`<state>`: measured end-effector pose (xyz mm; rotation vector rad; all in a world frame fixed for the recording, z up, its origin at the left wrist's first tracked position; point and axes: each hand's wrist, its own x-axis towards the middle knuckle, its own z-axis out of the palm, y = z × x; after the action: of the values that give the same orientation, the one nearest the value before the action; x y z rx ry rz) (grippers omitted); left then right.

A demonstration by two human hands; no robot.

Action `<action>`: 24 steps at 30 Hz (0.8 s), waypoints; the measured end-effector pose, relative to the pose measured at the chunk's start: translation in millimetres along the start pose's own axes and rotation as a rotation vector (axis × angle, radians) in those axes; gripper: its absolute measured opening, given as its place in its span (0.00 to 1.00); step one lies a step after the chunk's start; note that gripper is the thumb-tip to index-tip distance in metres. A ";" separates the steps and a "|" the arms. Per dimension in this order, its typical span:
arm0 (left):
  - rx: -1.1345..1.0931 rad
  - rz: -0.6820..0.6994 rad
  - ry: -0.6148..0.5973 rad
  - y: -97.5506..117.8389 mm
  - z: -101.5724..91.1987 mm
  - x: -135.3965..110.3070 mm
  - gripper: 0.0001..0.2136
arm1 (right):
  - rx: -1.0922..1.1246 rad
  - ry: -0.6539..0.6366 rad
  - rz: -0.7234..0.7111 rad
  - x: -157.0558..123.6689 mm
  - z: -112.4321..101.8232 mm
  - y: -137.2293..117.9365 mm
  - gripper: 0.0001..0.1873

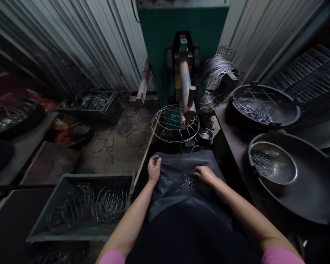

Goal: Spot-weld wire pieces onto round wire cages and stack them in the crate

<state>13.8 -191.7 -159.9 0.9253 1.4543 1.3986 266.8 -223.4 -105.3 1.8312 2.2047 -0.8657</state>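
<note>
A dark cloth (181,190) covers my lap, with a small heap of bent wire pieces (186,180) lying on it. My right hand (205,173) rests at the heap's right edge, its fingers curled onto the wires. My left hand (154,169) sits on the cloth's left edge with fingers curled in a pinch; what it holds is too small to make out. Just beyond the cloth, a round wire basket frame (175,124) sits on the arm of a green machine (183,73).
A green crate (82,205) with wire rings stands at lower left. At right, a dark bench carries black pans (264,106), a steel bowl (275,167) of wire pieces and a wire coil (217,79). Another crate (90,104) and loose wire lie on the floor. Corrugated walls enclose the space.
</note>
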 end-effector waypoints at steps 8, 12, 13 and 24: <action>-0.021 -0.058 0.019 7.7 0.9 -0.5 0.15 | -0.141 -0.035 0.015 -5.8 -19.2 -0.7 0.11; 0.001 -0.042 0.013 7.2 3.4 0.4 0.15 | -0.216 -0.101 0.019 2.1 -15.2 -18.2 0.09; 0.003 -0.045 0.020 6.7 3.6 0.6 0.15 | -0.226 -0.114 0.017 5.6 -11.5 -24.4 0.09; 0.017 -0.066 0.023 2.8 -1.8 2.0 0.15 | -0.244 -0.107 -0.048 -0.7 -9.7 -10.5 0.19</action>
<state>11.2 -190.1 -157.4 0.8669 1.5026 1.3542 259.4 -219.9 -93.6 1.5893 2.1862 -0.6518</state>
